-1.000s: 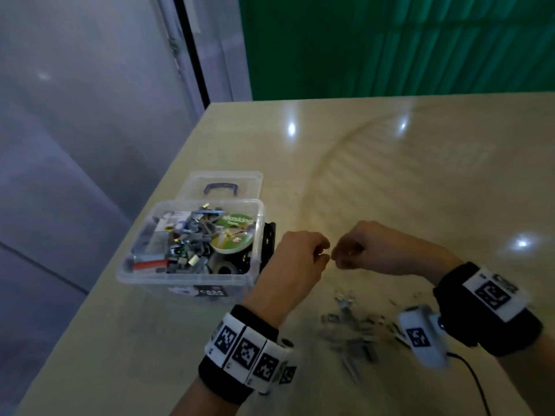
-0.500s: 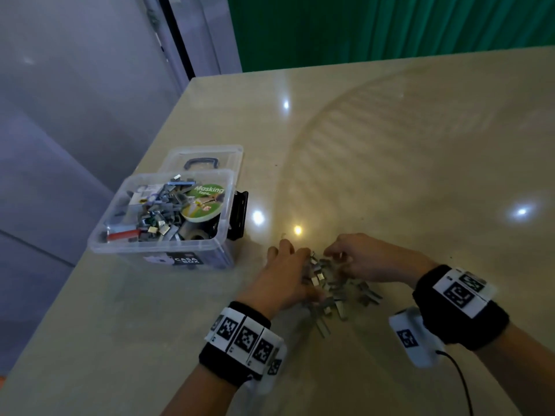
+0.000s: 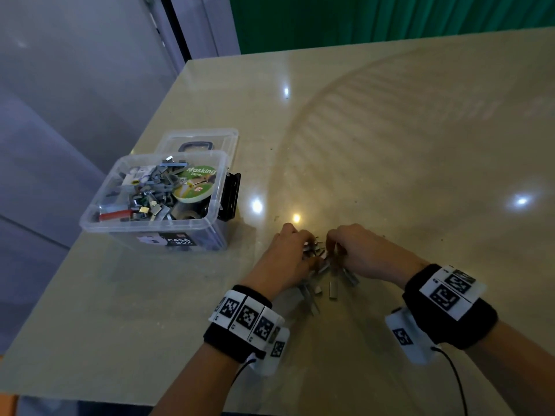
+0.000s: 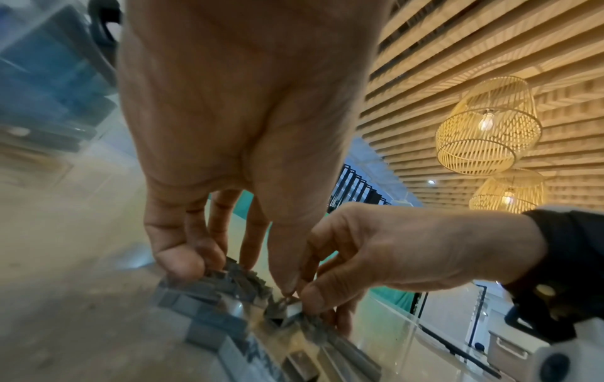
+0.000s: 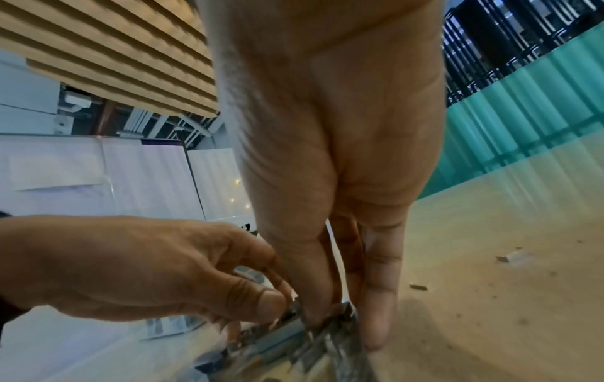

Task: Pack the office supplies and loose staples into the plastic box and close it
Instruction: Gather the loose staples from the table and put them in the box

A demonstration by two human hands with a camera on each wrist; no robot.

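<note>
Both hands are down on the pile of loose staples (image 3: 322,267) on the beige table (image 3: 390,130), to the right of and nearer the person than the plastic box (image 3: 156,205). Left hand (image 3: 285,259) sits on the box side of the pile, fingers curled down onto the staple strips; in the left wrist view its fingertips (image 4: 178,261) press on the grey strips (image 4: 209,305) and its thumb tip meets the right hand's thumb over the heap. Right hand (image 3: 357,255) is on the far side of the pile from the box, fingers narrow and bent, pinching at staples; the right wrist view shows thumb and fingers (image 5: 376,310) closed on the strips (image 5: 304,343). Whether either hand has anything lifted clear of the table, cannot tell.

A few strips lie just outside the hands, on the person's side of the pile (image 3: 332,288). Small stray bits (image 5: 511,257) sit on the table further right of the pile.

The box is open, clear, standing upright and well apart from the pile. Inside: a heap of staple strips, a green masking tape roll (image 3: 196,184) at its right side, a red-handled item (image 3: 115,215) at the near left. The clear lid (image 3: 207,139) with dark handle lies flat just behind the box. A black clip-like piece (image 3: 231,193) is against the box's right wall.
</note>
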